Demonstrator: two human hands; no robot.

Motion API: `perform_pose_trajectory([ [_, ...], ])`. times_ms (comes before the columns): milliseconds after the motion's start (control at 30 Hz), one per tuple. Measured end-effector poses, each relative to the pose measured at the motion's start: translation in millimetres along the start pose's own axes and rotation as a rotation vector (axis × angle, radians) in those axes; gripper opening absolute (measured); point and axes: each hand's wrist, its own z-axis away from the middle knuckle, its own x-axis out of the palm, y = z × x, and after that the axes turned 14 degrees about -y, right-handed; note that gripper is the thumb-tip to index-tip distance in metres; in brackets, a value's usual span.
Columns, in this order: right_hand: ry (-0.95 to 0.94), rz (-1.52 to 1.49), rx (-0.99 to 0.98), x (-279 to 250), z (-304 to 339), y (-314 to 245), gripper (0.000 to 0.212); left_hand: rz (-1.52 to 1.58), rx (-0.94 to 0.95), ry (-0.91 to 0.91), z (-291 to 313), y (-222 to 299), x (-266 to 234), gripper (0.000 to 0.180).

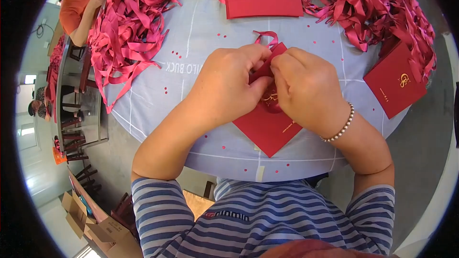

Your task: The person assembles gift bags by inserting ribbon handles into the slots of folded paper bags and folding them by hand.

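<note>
A red paper gift bag (268,136) with gold print lies tilted on the table in front of me, one corner towards my body. My left hand (232,81) is closed on the bag's upper edge, thumb and fingers pinching it. Against the same edge my right hand (306,86) is also closed, its fingertips close to the left thumb. A pink-red satin ribbon (272,35) loops out beyond the bag's top. Between my hands the bag's front bulges or a ribbon loop hangs there; I cannot tell which. My fingers hide the exact pinch points.
More red gift bags (263,0) lie at the far side, and another bag (396,80) at the right. Ribbon heaps (126,28) cover the far left and far right (358,5). Small red paper dots dot the cloth (201,150). A person in orange (79,12) is at far left.
</note>
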Motion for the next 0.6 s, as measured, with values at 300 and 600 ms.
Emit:
perform_pose_trajectory([
  [300,-0.050,-0.336,0.135,-15,-2,20,0.013,0.154,-0.035,0.001,0,-8,-6,0.033],
  [600,-0.043,-0.301,-0.019,-17,-6,31,0.012,0.293,-0.081,-0.096,0,-3,-5,0.030],
])
